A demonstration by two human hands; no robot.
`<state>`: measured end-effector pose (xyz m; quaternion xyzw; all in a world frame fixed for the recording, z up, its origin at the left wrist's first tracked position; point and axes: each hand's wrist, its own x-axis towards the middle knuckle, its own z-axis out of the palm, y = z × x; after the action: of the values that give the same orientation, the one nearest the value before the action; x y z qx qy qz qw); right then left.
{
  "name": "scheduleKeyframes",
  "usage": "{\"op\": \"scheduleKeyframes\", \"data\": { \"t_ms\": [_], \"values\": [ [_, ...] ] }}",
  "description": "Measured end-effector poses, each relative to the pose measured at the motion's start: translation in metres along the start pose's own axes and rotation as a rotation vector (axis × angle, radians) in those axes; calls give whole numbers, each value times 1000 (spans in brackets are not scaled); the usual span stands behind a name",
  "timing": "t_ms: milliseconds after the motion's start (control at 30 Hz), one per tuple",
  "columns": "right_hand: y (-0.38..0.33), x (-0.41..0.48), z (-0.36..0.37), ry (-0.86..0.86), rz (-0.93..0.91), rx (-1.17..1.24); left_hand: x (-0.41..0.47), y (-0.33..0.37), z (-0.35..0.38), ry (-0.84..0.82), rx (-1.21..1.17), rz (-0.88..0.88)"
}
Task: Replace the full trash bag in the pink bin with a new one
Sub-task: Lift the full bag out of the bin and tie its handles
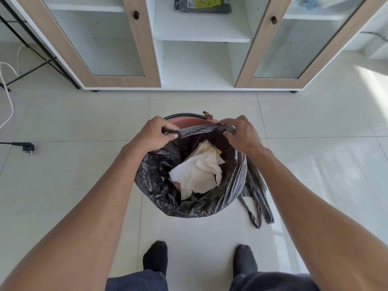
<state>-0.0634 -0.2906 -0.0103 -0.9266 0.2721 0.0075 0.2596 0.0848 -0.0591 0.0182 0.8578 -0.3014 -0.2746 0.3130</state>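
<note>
Our fingers curl tight around the far rim of the black trash bag. The left hand grips its left edge and the right hand pinches its right edge, with the rim taut between them. The bag sits in the pink bin on the tiled floor, crumpled white paper showing inside. A second black bag lies just right of the bin.
</note>
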Motion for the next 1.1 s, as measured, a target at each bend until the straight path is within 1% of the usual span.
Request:
{"op": "scheduleKeyframes", "data": {
  "t_ms": [100,267,333,533,600,667,733,833,933,1033,1100],
  "values": [
    [-3,1,7,-5,-5,-32,-2,1,2,-12,9,-5],
    [-12,6,9,117,-15,-117,-2,-1,3,-6,25,-10],
    [-11,7,10,128,-16,-149,-2,-4,2,4,59,-14],
    [12,4,3,82,74,-217,-7,-38,3,62,275,-188],
    [19,2,0,68,98,-213,-9,-41,4,93,301,-217],
    [25,1,-3,33,144,-131,-9,-40,2,132,278,-229],
    [30,-2,-4,-1,208,0,-11,-40,-1,160,245,-241],
    [35,-9,-6,9,298,174,-18,-44,-7,175,180,-276],
    [35,-17,-13,25,339,249,-25,-43,-12,165,102,-307],
    [33,-21,-17,27,365,311,-29,-40,-15,184,115,-329],
    [32,-24,-19,-6,361,369,-34,-40,-15,192,137,-350]
  ]
}}
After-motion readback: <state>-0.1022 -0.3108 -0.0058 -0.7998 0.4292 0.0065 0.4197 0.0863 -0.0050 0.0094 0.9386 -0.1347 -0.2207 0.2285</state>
